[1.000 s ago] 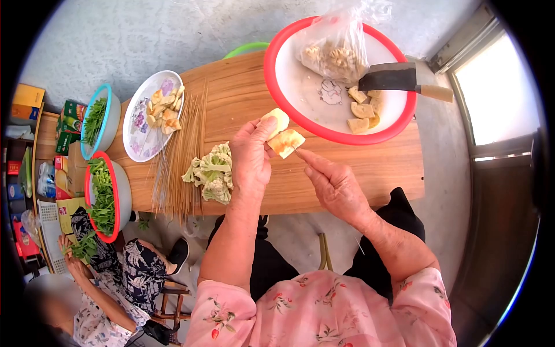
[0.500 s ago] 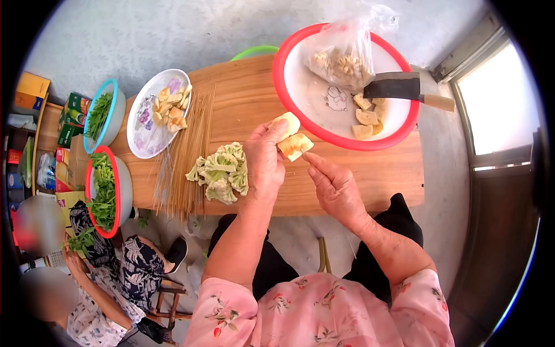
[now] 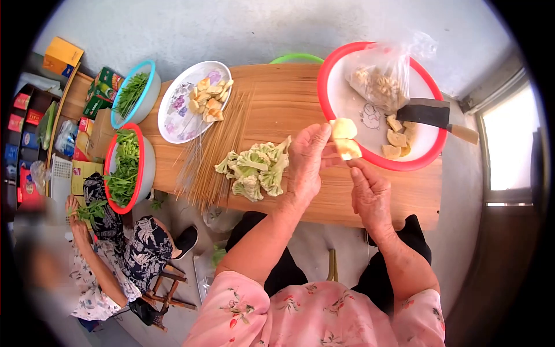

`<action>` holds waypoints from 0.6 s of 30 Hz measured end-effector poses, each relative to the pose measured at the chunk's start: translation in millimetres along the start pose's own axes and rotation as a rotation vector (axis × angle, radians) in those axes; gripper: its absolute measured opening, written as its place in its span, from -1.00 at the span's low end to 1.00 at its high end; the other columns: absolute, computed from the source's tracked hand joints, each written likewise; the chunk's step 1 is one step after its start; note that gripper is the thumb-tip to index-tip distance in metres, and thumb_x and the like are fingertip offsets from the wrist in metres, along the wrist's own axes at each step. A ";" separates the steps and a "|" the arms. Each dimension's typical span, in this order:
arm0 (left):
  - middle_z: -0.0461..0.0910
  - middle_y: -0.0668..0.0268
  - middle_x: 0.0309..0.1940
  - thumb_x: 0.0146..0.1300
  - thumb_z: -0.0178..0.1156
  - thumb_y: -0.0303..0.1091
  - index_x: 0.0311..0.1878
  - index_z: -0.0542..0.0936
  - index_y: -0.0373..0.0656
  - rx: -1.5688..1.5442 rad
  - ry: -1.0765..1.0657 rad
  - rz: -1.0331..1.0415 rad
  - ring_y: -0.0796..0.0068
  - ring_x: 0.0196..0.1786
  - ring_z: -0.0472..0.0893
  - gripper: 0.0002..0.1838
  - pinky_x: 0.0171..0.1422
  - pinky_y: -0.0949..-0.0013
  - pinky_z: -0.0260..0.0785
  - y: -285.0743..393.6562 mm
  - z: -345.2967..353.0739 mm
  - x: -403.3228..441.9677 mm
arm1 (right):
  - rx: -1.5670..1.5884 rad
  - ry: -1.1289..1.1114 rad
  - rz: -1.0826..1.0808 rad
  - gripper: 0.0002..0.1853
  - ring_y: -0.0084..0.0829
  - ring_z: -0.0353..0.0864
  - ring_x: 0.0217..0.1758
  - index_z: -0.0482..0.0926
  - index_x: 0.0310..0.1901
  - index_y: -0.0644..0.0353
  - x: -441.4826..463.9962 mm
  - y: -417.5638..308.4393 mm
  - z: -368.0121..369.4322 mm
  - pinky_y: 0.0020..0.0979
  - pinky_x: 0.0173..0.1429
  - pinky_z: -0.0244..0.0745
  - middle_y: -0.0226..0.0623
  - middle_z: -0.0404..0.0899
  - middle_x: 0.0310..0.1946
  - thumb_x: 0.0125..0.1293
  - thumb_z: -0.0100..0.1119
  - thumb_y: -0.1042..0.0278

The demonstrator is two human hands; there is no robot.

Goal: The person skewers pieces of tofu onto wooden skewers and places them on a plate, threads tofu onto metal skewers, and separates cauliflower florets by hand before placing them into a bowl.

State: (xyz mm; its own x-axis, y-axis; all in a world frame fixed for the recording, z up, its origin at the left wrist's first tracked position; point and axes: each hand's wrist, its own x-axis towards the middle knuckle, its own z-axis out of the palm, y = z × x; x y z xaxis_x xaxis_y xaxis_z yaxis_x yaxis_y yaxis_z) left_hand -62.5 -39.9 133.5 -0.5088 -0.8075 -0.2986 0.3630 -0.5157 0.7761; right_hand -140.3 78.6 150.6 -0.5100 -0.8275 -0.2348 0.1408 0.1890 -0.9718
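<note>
My left hand [image 3: 306,159] pinches two pale yellow food pieces [image 3: 346,137] one above the other, over the wooden table [image 3: 277,87]. Just below and to the right, my right hand [image 3: 371,194] has its thumb and forefinger closed at the lower piece; a thin stick seems to be between them, mostly hidden. Cauliflower florets [image 3: 257,169] lie left of my left hand, beside a spread of thin wooden skewers [image 3: 217,168]. An oval plate [image 3: 173,118] with more yellow pieces is further left.
A red-rimmed basin [image 3: 347,87] holds a plastic bag [image 3: 378,78], cut pieces and a cleaver [image 3: 425,113] across its rim. Basins of greens [image 3: 124,173] stand at the left. A seated person [image 3: 110,266] holds leaves at lower left. Shelves [image 3: 29,139] are beyond.
The view has shifted, so the table's things sit further right and lower. Both hands stay together at the food pieces, which are now turned more upright.
</note>
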 end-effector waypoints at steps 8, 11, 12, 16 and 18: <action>0.48 0.40 -0.69 0.21 0.21 -0.18 -0.42 0.52 -0.26 0.658 -0.464 -0.052 0.65 -0.61 0.47 -0.70 -0.54 0.53 0.32 -16.8 8.2 -54.0 | 0.197 0.379 -0.098 -0.73 -0.74 0.10 -0.78 0.49 -0.04 0.26 23.4 -5.0 -11.9 -0.63 -0.69 0.07 -0.57 0.22 -0.78 0.37 -0.02 0.26; 0.49 0.38 -0.66 0.21 0.21 -0.28 -0.38 0.51 -0.29 0.569 -0.588 -0.113 0.64 -0.61 0.48 -0.76 -0.55 0.53 0.33 -38.1 9.0 -73.3 | 0.181 0.421 -0.108 -0.72 -0.73 0.09 -0.78 0.49 -0.03 0.23 25.1 -9.1 -8.5 -0.63 -0.70 0.05 -0.56 0.19 -0.80 0.37 -0.02 0.24; 0.50 0.36 -0.65 0.20 0.20 -0.31 -0.35 0.52 -0.31 0.488 -0.607 -0.140 0.63 -0.61 0.48 -0.79 -0.55 0.52 0.33 -38.3 9.8 -77.6 | 0.214 0.439 -0.120 -0.72 -0.73 0.09 -0.78 0.49 -0.02 0.23 25.6 -9.1 -8.3 -0.63 -0.69 0.05 -0.56 0.19 -0.80 0.37 -0.02 0.24; 0.49 0.40 -0.61 0.25 0.14 -0.34 -0.26 0.55 -0.25 0.420 -0.280 -0.259 0.68 -0.59 0.47 -0.84 -0.57 0.60 0.30 -31.2 14.6 -87.9 | 0.218 0.397 -0.119 -0.66 -0.69 0.21 -0.70 0.45 0.03 0.24 25.7 -13.3 -8.2 -0.62 -0.61 0.15 -0.50 0.29 -0.72 0.35 0.03 0.19; 0.48 0.41 -0.61 0.26 0.12 -0.34 -0.25 0.56 -0.22 0.375 -0.199 -0.205 0.70 -0.61 0.44 -0.85 -0.59 0.62 0.25 -32.7 8.7 -84.1 | 0.218 0.347 -0.160 -0.64 -0.67 0.25 -0.67 0.44 0.04 0.25 28.5 -8.2 -7.1 -0.62 -0.58 0.18 -0.48 0.33 -0.68 0.34 0.04 0.18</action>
State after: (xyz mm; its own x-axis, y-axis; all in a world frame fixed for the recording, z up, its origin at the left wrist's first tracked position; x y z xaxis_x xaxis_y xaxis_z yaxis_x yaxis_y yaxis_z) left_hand -38.3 47.4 138.1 -0.6938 -0.6098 -0.3830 -0.0496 -0.4901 0.8703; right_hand -162.0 57.2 151.7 -0.7894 -0.6040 -0.1102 0.1935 -0.0743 -0.9783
